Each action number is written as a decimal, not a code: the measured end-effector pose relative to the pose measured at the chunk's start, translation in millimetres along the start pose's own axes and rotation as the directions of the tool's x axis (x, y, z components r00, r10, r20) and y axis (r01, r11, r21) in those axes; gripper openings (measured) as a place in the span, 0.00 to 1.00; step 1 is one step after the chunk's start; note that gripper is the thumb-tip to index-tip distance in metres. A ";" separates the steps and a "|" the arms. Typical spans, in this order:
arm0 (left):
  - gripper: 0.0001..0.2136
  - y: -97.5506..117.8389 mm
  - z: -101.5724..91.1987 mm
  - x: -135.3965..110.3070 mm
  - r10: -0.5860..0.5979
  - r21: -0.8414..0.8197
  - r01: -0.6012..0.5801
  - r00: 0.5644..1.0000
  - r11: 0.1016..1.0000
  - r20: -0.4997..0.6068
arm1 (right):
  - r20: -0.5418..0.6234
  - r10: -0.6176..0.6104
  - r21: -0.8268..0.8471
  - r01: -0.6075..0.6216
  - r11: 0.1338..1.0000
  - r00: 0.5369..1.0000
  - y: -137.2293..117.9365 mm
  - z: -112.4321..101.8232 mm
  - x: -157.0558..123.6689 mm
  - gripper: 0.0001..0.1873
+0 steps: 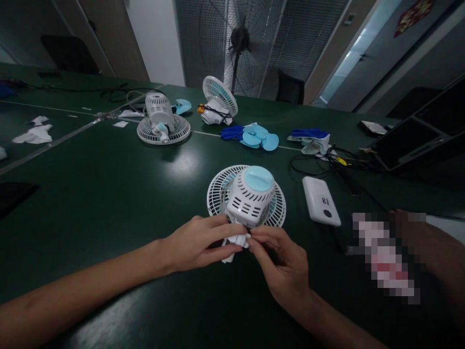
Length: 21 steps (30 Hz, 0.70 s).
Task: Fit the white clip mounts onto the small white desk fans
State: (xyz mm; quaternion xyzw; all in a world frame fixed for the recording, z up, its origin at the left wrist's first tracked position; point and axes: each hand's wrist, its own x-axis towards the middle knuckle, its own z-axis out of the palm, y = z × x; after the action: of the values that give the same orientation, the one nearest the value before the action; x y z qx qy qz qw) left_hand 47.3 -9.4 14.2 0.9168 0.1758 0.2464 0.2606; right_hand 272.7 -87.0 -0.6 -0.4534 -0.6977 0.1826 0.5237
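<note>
A small white electric fan (241, 206) lies face down on the dark green table, with its round grille (217, 191) underneath and a light-blue cap (259, 179) on the motor housing. My left hand (201, 241) is closed on the white neck piece (237, 241) at the fan's near end, fingers reaching across it from the left. From the right, my right hand (283, 259) pinches the edge of that same piece between thumb and fingertips. The fingers partly cover the piece, and I cannot make out its details.
Farther back are another face-down fan (160, 114), a tilted fan (219, 102), light-blue fan blades (258, 137) and blue-and-white gloves (310, 135). A white power bank (321, 201) lies to the right, near black cables (308, 165). Another person's hand (417, 237) is beside a pixelated object (385, 257).
</note>
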 end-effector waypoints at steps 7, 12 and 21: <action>0.12 11.0 15.9 8.0 -0.083 -0.177 0.080 0.997 0.981 -0.007 | 0.014 0.074 0.031 -0.075 0.997 0.997 6.9 -7.4 -2.1 0.10; 0.13 6.5 17.6 7.7 -0.034 -0.199 0.022 0.998 0.980 -0.059 | 0.299 -0.309 -0.129 0.359 0.924 0.903 16.7 -29.7 13.5 0.18; 0.13 1.3 15.7 7.4 0.001 -0.239 -0.019 0.997 0.971 -0.073 | 0.274 -0.392 -0.296 0.464 0.835 0.878 24.4 -31.8 15.8 0.11</action>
State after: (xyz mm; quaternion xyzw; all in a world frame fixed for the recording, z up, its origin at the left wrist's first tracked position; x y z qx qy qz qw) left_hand 62.1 -13.2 6.0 0.8699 0.1494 0.3003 0.3616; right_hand 311.4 -68.2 2.8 -0.3505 -0.8522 -0.0230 0.3877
